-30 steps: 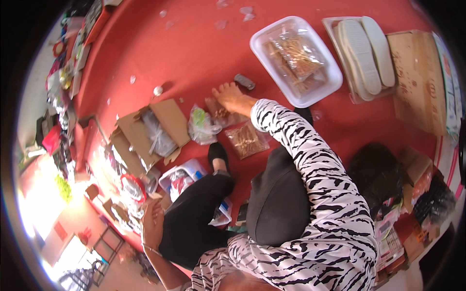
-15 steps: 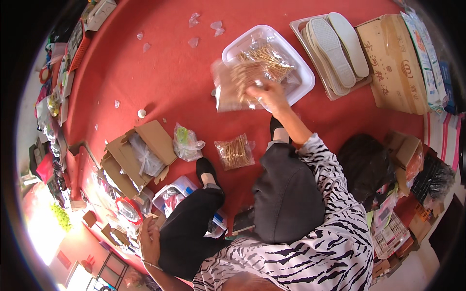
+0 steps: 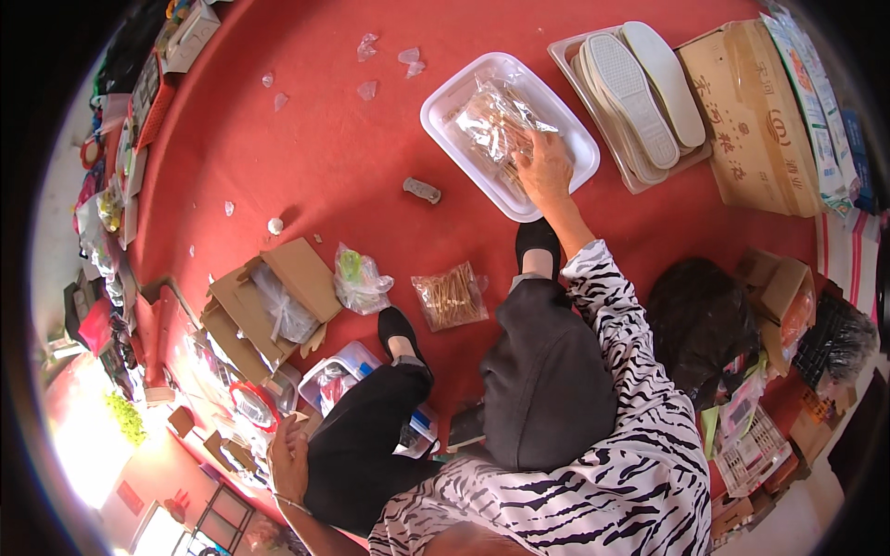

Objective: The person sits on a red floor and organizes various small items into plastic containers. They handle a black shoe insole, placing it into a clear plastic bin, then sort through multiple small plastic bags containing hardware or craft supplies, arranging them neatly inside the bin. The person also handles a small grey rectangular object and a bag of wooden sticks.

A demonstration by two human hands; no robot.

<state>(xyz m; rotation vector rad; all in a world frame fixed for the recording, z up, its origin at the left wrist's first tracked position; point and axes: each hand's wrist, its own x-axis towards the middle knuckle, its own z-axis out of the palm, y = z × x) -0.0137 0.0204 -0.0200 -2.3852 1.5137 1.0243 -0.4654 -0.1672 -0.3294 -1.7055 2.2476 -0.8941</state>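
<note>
My right hand (image 3: 547, 173) reaches into a white plastic tub (image 3: 586, 159) on the red floor. Its fingers are closed on the near edge of a clear bag of thin tan sticks (image 3: 501, 125); more of these sticks show in the tub, partly hidden by shiny film. Another clear bag of tan sticks (image 3: 451, 296) lies flat on the floor between my feet. My left hand (image 3: 289, 461) rests beside my left knee, fingers loosely bent and apart, with nothing seen in it.
Right of the tub stands a tray of pale shoe soles (image 3: 635, 97), then a large cardboard box (image 3: 756, 120). A small grey oblong thing (image 3: 422, 191) lies left of the tub. Near my left foot are an open carton (image 3: 297, 264) and a knotted plastic bag (image 3: 362, 280).
My right hand has swung the bag of sticks rightward and down into the tub. The small grey thing, mostly covered before, now shows. My left hand stays by the knee.
</note>
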